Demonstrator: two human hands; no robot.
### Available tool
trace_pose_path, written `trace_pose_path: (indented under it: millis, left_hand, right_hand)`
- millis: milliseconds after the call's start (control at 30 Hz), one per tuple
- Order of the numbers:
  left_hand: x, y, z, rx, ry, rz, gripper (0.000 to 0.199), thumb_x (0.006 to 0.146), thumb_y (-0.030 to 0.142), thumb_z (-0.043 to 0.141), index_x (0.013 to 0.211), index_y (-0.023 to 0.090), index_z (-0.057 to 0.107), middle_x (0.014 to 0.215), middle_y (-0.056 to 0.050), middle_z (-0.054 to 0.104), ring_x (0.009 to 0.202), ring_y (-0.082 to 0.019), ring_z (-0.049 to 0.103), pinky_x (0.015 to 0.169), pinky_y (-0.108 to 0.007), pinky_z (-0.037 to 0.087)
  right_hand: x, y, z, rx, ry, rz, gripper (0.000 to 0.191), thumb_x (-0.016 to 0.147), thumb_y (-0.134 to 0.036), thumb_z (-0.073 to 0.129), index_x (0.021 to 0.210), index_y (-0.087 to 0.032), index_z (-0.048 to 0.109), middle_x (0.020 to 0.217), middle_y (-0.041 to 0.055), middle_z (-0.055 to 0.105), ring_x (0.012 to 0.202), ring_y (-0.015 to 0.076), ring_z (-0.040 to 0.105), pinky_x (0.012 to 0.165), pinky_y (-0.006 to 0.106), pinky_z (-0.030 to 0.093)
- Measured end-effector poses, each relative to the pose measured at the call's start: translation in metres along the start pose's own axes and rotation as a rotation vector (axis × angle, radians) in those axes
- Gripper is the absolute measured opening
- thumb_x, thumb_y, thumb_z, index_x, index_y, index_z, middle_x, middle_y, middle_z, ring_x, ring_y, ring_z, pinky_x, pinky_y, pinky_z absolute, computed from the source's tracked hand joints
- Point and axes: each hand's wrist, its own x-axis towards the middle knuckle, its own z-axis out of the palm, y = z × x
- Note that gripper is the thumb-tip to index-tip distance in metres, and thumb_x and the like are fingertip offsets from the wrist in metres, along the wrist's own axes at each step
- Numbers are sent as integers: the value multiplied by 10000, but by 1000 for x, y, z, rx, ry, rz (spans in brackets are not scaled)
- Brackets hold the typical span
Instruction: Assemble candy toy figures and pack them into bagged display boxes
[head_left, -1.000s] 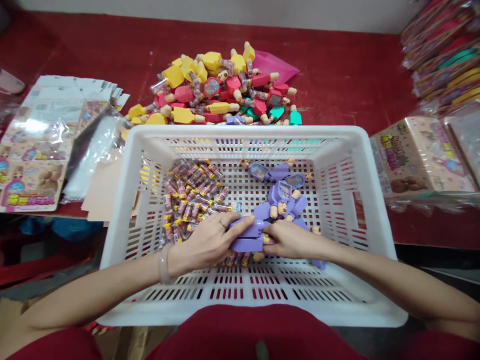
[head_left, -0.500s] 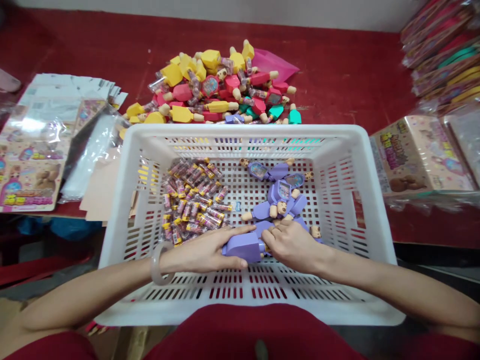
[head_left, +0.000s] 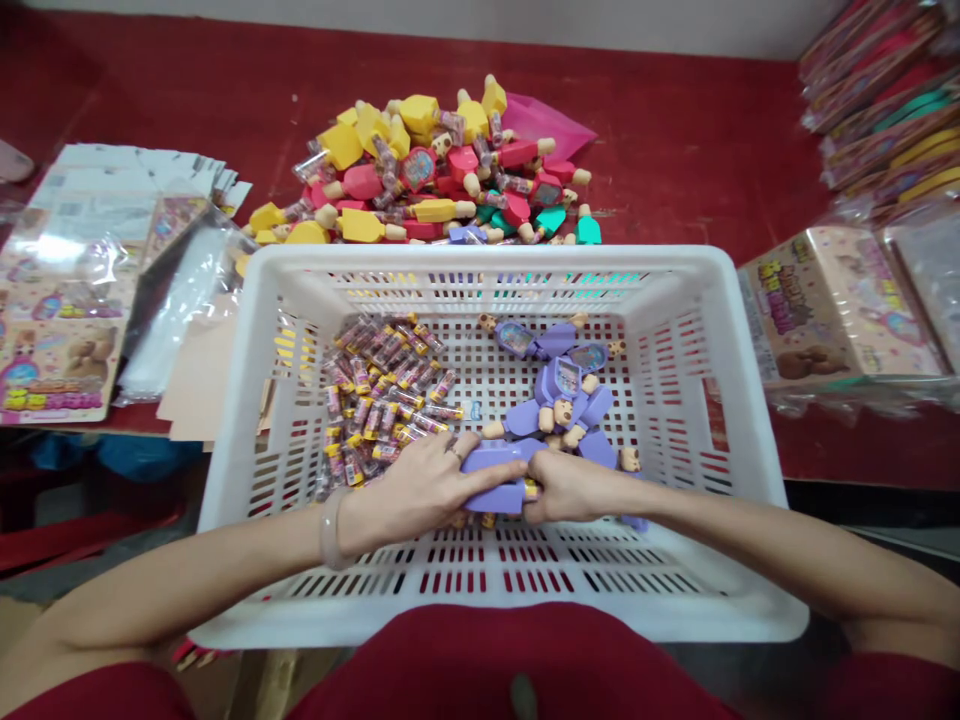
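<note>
Left hand (head_left: 417, 492) lies flat over a lilac plastic toy piece (head_left: 495, 476), fingers stretched along it; right hand (head_left: 576, 487) closes on its other end, the two nearly touching. Both are holding the one piece, and the opposed grip suggests pressure from each end rather than a simple carry. A small wrapped tube shows between the hands, too hidden to tell if it sits in the piece. A pale bangle (head_left: 328, 530) rings the left wrist.

The piece sits at about 6 o'clock in a white plastic crate (head_left: 480, 256); whether it rests on the crate floor cannot be told. At 1 to 3 o'clock lie more lilac toy pieces (head_left: 564, 392), with bear-like heads. At 9 to 10 o'clock lies a loose patch of wrapped candy tubes (head_left: 382, 395). The two kinds stay in separate halves, probably so either can be picked up without sorting, with the hands working between them.

Beyond the crate at 12 o'clock, a heap of yellow, pink and teal toy pieces (head_left: 420, 165) lies on a red tabletop (head_left: 675, 170), a pink plastic bag (head_left: 544, 130) under its edge. At 9 o'clock are printed cards in clear bags (head_left: 64, 340); at 3 o'clock, boxed toy packs (head_left: 832, 305). Both flank the crate, seemingly within easy reach.
</note>
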Motion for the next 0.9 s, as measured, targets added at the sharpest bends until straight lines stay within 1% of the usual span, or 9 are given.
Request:
trace_pose_path:
  millis: [133,233,333,433,500,567,667,767,900]
  left_hand:
    - [3,-13,-13,-403,-142,-190,701,908,515,582,1533,421,280,1368,-112,517,1064,-282,627,896,-434,523]
    - [4,-19,-20,-742,-201,-169,719,910,576,558,1539,346,297,1389,-71,555,1163,-245,597,977,-366,491]
    - [3,-17,-16,-548,-146,-135,675,910,547,569,1518,354,349,1401,-108,523,1130,-277,608,952,-409,496]
    - [3,-16,-13,-207,-110,-83,619,931,508,537,1512,412,346,1369,-146,479,1031,-297,635,852,-428,522]
    - [4,-22,-16,-183,-93,-82,696,898,591,549,1526,401,315,1328,-142,494,1017,-298,638,820,-398,532]
    - [4,-35,-23,-299,51,-195,784,865,678,533,1537,348,299,1319,-137,517,1068,-301,622,862,-396,527]
    - [5,-66,-38,-476,539,-480,783,889,651,523,1520,244,305,1371,-148,505,1198,-304,550,1009,-441,460]
    - [5,-91,-47,-555,962,-591,731,891,591,573,1459,191,346,1367,-145,511,1235,-283,513,1063,-451,418]
    - [5,-96,-48,-684,1076,-597,504,913,521,573,1276,184,478,1177,-100,604,1056,-220,585,950,-392,493]
  right_hand:
    - [2,5,-13,-257,161,-89,159,783,-187,688,938,-150,692,817,53,716,678,171,617,568,247,366]
    - [-1,6,-12,-526,312,-42,136,782,-121,666,917,-127,680,831,103,711,709,194,618,593,263,337]
    - [-1,7,-4,-384,202,12,51,808,-193,696,801,-144,685,701,57,670,590,149,553,549,254,287]
    - [3,8,0,-60,17,16,222,850,-352,707,734,-164,695,611,1,602,536,114,491,527,239,285]
    - [4,7,-7,11,-51,47,280,827,-435,728,740,-170,702,595,-12,574,546,116,490,525,234,294]
    - [3,3,-26,-73,45,103,261,804,-417,745,746,-168,694,615,-5,579,575,128,508,532,238,295]
    - [2,-8,-75,-211,409,134,187,812,-335,712,741,-168,666,637,4,591,600,143,530,544,248,302]
    - [7,-23,-129,-108,761,-6,199,806,-360,703,836,-167,668,664,2,588,595,151,530,530,250,343]
    - [22,-40,-155,220,1128,-340,362,918,-380,556,1234,-206,584,921,42,657,684,154,597,576,270,466]
